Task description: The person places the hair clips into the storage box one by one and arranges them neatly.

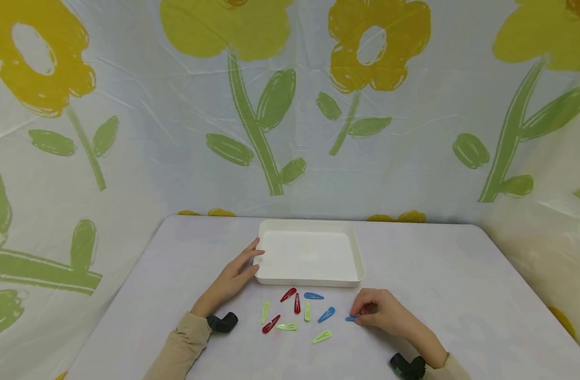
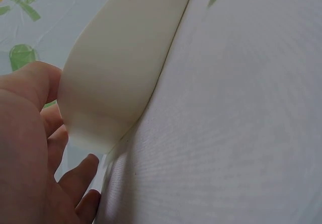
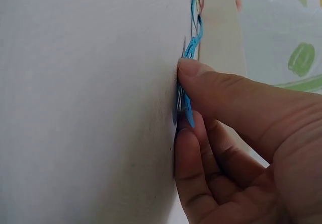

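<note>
My right hand [image 1: 382,312] pinches a blue snap hair clip [image 1: 350,319] between thumb and fingers, low at the table surface. The clip's tip [image 3: 189,114] shows below the thumb in the right wrist view; fingers cover part of it. At the left side of a white rectangular tray [image 1: 309,283], my left hand [image 1: 232,277] rests with spread fingers touching the rim. Two more blue clips [image 1: 326,315] [image 1: 314,296] lie left of my right hand. Red clips [image 1: 271,324] and light green clips [image 1: 321,336] are scattered in front of the tray.
The white table [image 1: 461,285] reaches out on both sides of the tray. A flower-printed sheet [image 1: 185,105] hangs behind and around it. Dark wrist cameras [image 1: 222,322] [image 1: 407,366] sit on both wrists.
</note>
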A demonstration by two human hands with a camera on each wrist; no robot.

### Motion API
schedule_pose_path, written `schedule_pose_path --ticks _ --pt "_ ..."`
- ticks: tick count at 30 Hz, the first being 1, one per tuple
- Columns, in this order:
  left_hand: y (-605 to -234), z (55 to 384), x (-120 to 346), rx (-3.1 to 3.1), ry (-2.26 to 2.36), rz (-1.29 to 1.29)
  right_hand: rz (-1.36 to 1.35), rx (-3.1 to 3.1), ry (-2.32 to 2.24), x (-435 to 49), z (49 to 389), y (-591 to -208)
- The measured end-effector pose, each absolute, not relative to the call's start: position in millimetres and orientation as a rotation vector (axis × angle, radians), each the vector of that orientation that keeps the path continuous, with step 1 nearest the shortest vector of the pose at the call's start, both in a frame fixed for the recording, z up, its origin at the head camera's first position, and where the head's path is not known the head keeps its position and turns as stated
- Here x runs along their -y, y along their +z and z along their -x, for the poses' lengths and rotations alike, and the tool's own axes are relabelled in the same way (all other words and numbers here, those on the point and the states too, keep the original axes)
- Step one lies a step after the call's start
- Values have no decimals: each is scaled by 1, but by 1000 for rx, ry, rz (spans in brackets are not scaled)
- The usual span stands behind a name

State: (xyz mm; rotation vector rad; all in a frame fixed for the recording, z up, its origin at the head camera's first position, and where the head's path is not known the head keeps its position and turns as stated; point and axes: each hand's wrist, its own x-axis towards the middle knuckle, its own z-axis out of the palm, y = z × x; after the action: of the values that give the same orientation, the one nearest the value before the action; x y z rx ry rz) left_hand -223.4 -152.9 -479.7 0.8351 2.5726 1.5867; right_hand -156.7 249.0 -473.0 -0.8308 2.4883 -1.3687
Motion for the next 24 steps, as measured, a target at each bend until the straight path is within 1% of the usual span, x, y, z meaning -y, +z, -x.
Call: schedule_pose_path --ticks 12,24 --pt "-479 223 153 -2592 1574 -839 847 -2658 -1083 -238 153 -458" --pt "-479 223 152 -2576 1597 -827 864 -2805 -808 -230 147 -451"
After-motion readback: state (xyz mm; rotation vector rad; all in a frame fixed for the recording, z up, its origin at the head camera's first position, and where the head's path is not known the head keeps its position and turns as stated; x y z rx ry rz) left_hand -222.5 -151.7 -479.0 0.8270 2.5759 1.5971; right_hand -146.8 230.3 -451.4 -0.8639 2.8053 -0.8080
